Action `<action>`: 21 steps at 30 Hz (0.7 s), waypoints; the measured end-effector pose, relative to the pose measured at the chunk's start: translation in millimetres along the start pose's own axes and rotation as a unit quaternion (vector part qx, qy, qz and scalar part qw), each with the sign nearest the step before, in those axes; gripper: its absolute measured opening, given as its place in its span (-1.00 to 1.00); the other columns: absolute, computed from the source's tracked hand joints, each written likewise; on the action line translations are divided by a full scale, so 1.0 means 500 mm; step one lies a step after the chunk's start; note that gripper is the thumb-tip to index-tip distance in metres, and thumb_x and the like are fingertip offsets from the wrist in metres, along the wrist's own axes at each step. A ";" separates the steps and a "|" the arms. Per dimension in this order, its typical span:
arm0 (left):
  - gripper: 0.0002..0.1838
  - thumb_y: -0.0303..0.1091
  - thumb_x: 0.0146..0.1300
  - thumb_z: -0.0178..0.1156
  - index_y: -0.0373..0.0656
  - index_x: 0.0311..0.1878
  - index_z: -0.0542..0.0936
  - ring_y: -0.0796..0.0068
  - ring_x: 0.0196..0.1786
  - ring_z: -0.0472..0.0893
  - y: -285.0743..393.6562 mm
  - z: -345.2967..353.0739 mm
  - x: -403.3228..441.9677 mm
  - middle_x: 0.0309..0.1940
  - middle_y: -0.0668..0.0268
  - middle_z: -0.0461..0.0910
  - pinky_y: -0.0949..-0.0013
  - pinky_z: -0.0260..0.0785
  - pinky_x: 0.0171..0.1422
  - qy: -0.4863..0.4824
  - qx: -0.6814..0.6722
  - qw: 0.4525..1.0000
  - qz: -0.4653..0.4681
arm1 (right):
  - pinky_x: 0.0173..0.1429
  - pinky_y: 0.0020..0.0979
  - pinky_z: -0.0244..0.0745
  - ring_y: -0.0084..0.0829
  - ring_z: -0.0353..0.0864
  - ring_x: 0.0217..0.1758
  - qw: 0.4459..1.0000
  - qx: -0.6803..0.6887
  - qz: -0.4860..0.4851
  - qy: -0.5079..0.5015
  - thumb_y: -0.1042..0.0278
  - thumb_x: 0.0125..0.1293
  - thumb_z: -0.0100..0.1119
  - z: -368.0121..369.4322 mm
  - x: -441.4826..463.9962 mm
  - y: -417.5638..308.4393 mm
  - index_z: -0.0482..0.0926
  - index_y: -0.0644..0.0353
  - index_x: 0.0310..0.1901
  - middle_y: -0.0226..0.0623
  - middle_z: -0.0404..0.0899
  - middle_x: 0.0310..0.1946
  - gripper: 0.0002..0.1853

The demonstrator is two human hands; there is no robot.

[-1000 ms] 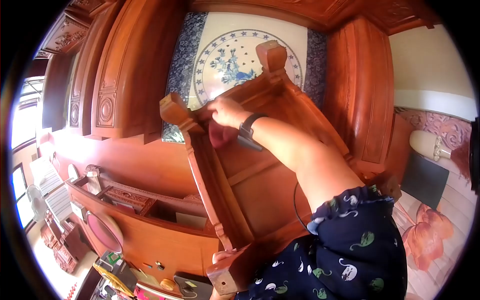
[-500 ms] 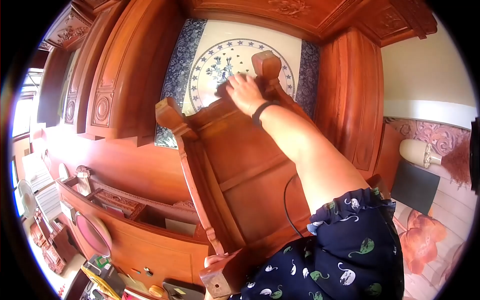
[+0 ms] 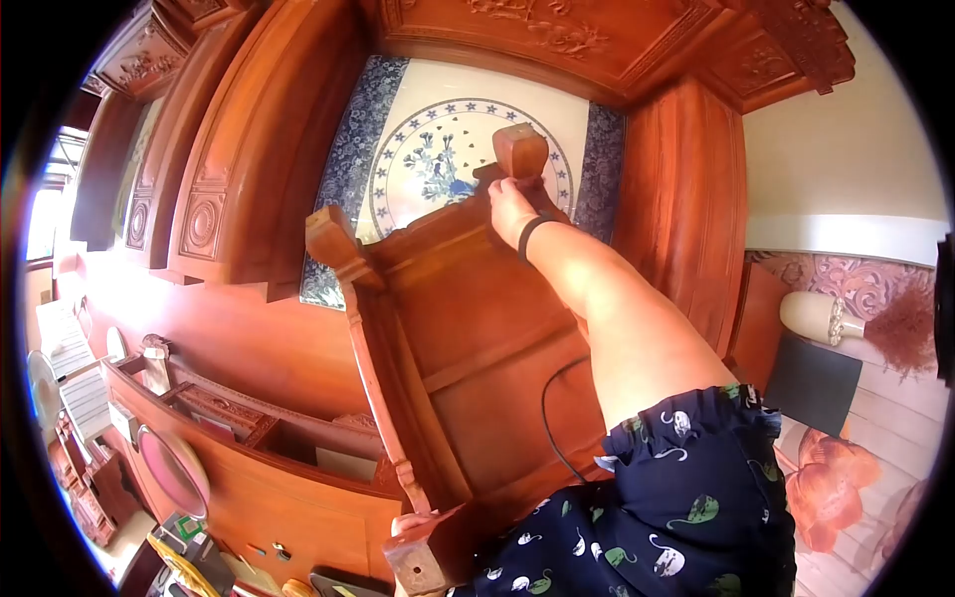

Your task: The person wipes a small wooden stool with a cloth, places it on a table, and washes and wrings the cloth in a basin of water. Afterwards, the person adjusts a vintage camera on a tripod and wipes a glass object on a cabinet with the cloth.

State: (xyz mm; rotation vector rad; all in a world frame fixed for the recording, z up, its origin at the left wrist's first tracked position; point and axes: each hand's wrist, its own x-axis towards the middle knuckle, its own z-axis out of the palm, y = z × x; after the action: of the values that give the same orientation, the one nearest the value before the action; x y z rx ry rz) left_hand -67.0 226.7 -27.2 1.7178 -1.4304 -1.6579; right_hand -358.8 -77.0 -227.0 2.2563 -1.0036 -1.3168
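Stool sat tilted in the head view, underside facing the person, between the sleeve and the patterned panel. It looked like solid, varnished wood: likely weighty, stiff throughout, rather slick on its polished faces, hard to break but easy to scratch. The right hand was at the base of a far leg, fingers bent; whether they gripped the wood or the dark scrap just beyond, I could not tell. The left hand, mostly hidden, grasped a near leg. The thick legs seemed the surest holds.
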 end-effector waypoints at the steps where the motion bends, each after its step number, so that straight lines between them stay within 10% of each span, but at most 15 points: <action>1: -0.56 -0.38 -0.09 0.32 -0.15 -0.08 0.44 0.25 -0.01 0.41 0.000 -0.001 -0.004 -0.14 0.20 0.40 0.29 0.27 0.07 0.002 0.003 1.000 0.003 | -0.16 -0.11 0.36 -0.19 0.34 0.00 1.000 -0.007 -0.022 -0.004 0.49 -0.16 0.32 -0.021 -0.022 0.011 0.66 0.04 -0.23 -0.40 0.58 -0.24 -0.66; 6: -0.55 -0.43 -0.11 0.31 -0.18 -0.08 0.43 0.31 0.01 0.39 0.008 -0.007 -0.034 -0.12 0.23 0.35 0.33 0.25 0.11 -0.007 0.019 1.000 -0.004 | -0.13 -0.23 0.47 -0.27 0.52 -0.09 0.972 0.232 -0.011 0.039 0.28 0.01 0.10 0.043 -0.020 0.065 0.69 0.05 -0.46 -0.32 0.64 -0.38 -0.83; 13: -0.52 -0.45 -0.20 0.34 -0.22 -0.13 0.42 0.35 -0.03 0.41 0.012 -0.015 -0.023 -0.16 0.21 0.34 0.36 0.26 0.15 -0.003 0.028 1.000 0.003 | 0.20 -0.12 0.29 -0.09 0.25 0.26 0.830 0.514 0.215 0.024 0.31 0.25 -0.14 0.106 -0.047 0.053 0.49 0.05 0.03 -0.19 0.41 0.12 -0.66; 21: -0.33 -0.41 -0.32 0.48 -0.16 -0.06 0.37 0.40 -0.01 0.42 -0.028 -0.016 -0.033 -0.12 0.28 0.33 0.38 0.30 0.10 -0.036 0.051 0.998 0.009 | 0.05 -0.14 0.45 -0.15 0.55 0.03 0.901 0.406 0.002 -0.153 0.34 0.12 -0.04 -0.009 0.008 0.063 0.57 0.13 -0.02 -0.08 0.55 -0.03 -0.62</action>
State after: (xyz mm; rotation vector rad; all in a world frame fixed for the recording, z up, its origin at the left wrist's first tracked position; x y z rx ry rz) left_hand -51.0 243.2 -27.8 1.7084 -1.5837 -1.6805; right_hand -366.2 -102.2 -208.2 2.6253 -1.9686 -1.4546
